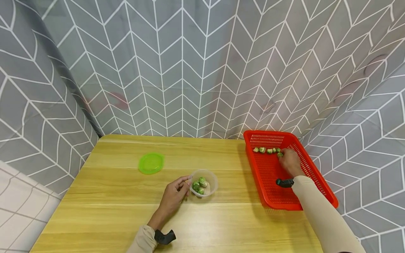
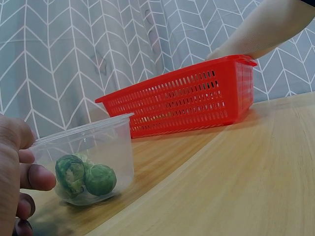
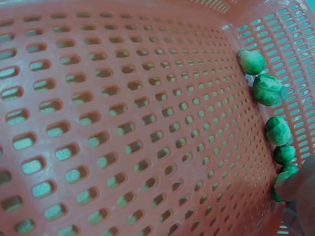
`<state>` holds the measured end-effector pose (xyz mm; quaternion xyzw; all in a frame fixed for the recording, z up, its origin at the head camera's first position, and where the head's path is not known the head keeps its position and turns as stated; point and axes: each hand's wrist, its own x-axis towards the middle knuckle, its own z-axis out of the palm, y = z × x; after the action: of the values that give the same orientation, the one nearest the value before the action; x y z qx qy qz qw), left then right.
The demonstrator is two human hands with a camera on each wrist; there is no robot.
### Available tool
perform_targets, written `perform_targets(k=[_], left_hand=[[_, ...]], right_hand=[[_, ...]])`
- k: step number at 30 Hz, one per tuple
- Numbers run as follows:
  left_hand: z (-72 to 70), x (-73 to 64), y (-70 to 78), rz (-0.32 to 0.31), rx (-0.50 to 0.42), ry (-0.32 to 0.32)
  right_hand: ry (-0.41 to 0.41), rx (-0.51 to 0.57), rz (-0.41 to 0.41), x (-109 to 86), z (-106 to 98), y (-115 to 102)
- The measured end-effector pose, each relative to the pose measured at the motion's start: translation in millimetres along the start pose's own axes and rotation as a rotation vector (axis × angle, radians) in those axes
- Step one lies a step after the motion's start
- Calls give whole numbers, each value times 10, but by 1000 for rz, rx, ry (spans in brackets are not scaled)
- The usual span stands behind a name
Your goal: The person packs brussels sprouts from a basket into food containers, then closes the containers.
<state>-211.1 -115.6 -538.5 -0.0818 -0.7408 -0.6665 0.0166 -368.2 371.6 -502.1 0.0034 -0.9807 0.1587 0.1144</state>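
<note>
A clear round plastic container (image 1: 212, 191) stands on the table with several Brussels sprouts (image 2: 100, 179) inside. My left hand (image 1: 173, 194) holds the container at its left side, thumb and fingers at the rim and wall. In the left wrist view its fingers (image 2: 39, 177) are bent beside the wall. My right hand (image 1: 290, 162) reaches into the red basket (image 1: 269, 203) and pinches a Brussels sprout (image 1: 280, 154) at the far end. More sprouts (image 3: 269, 90) lie in a row along that end wall. The fingertips partly cover the held sprout in the right wrist view.
A green round lid (image 1: 151, 163) lies on the wooden table (image 1: 110, 196), left of the container. The basket's raised, slotted walls surround the right hand. A patterned grey curtain (image 1: 190, 70) hangs behind the table and at the sides.
</note>
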Motion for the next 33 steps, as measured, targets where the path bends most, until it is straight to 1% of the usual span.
perform_targets(k=[7,11,14,19,22,29,33], left_hand=[[20,-7,-13,-7,-10,5],[18,-7,-13,-3,6,3],[13,-4,-16,-3,17,7],[5,-5,-15,-5,13,13],[2,-10,-12,-4,11,15],[5,-11,-20,11,12,10],[4,-7,-27,18,19,13]], right_hand=[[-3,-13,-4,-21,-1,29],[-1,1,-8,-23,-12,12],[-3,32,-11,-3,-24,-44],[-38,98,2,26,-37,-161],[-42,130,4,23,-39,-234],[-7,214,3,-42,-62,-398],[2,239,11,-78,-72,-475]])
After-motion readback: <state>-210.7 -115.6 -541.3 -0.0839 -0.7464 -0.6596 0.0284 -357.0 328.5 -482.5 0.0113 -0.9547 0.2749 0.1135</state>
